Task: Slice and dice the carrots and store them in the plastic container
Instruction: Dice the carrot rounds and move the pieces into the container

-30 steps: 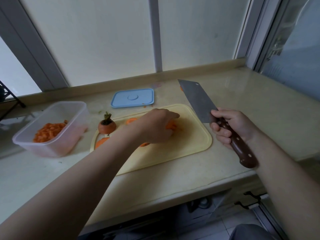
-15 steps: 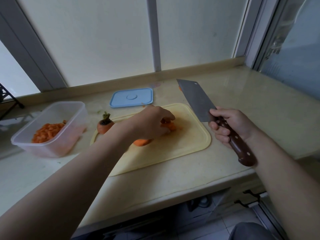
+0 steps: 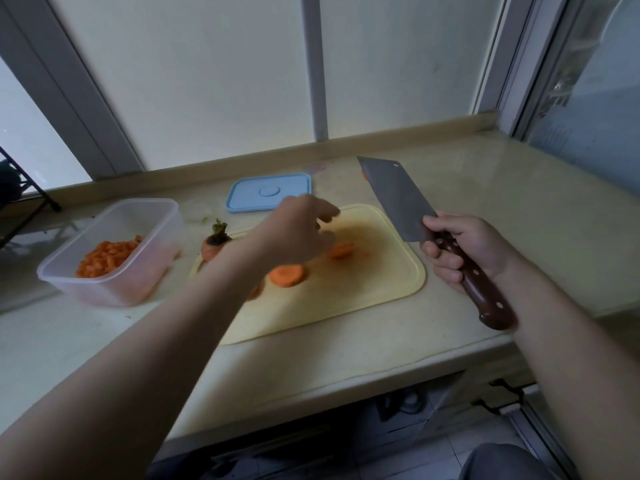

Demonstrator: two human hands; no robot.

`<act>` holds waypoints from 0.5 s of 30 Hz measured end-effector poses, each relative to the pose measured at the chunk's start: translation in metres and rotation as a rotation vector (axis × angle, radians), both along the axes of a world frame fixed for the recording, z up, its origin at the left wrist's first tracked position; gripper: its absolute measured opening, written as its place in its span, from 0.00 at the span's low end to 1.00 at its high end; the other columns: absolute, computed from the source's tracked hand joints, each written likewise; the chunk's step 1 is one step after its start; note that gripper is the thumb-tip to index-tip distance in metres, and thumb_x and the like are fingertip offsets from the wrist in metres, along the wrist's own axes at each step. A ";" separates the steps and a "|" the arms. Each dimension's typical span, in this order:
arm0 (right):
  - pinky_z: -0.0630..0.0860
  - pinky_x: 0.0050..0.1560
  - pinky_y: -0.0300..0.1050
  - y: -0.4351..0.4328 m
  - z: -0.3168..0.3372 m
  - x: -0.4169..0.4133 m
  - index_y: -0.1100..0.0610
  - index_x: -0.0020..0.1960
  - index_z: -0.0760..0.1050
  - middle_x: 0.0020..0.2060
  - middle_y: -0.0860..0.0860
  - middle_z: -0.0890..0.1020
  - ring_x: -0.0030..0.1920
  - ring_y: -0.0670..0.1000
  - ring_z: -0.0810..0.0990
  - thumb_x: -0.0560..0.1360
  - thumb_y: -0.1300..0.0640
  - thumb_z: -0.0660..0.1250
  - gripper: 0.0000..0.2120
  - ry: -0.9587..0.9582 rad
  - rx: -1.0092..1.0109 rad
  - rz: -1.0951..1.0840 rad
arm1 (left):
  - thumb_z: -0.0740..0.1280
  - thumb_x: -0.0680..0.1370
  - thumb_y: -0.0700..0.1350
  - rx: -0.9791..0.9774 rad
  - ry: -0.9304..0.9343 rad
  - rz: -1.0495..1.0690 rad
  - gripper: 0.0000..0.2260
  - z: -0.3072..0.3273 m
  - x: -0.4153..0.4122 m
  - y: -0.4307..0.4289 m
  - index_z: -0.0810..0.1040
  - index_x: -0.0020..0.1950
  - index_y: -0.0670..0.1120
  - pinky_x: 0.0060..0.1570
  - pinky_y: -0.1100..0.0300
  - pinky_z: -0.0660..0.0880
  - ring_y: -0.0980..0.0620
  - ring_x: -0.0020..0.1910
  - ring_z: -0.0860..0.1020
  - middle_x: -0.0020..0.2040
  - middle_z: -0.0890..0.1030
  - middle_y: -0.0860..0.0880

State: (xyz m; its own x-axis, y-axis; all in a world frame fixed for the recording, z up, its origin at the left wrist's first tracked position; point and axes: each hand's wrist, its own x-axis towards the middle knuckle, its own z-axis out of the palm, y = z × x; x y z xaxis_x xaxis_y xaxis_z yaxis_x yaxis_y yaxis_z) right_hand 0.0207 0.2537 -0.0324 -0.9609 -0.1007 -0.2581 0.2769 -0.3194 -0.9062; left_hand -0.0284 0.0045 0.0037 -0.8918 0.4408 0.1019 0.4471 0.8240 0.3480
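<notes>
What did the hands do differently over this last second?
The left hand lifted off the carrot slices it had covered on the cutting board, fingers loosening, leaving two slices in view. The right hand keeps holding the cleaver raised beside the board; container, lid and carrot top stayed put.

Container (image 3: 121,289) left of board (image 3: 346,299); lid (image 3: 268,192) behind, seemingly apart.

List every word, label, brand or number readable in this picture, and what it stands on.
None can be read.
The blue lid shows only a raised circle.
The cleaver blade shows no legible brand.
A faint pinkish mark on the counter is too blurred.
</notes>
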 end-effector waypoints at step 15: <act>0.61 0.14 0.33 0.003 0.000 0.001 0.55 0.43 0.67 0.25 0.53 0.73 0.15 0.44 0.65 0.85 0.59 0.57 0.11 -0.003 -0.013 0.046 | 0.65 0.79 0.39 0.197 0.010 0.204 0.12 0.005 -0.002 -0.028 0.82 0.60 0.47 0.45 0.63 0.75 0.55 0.46 0.81 0.51 0.84 0.52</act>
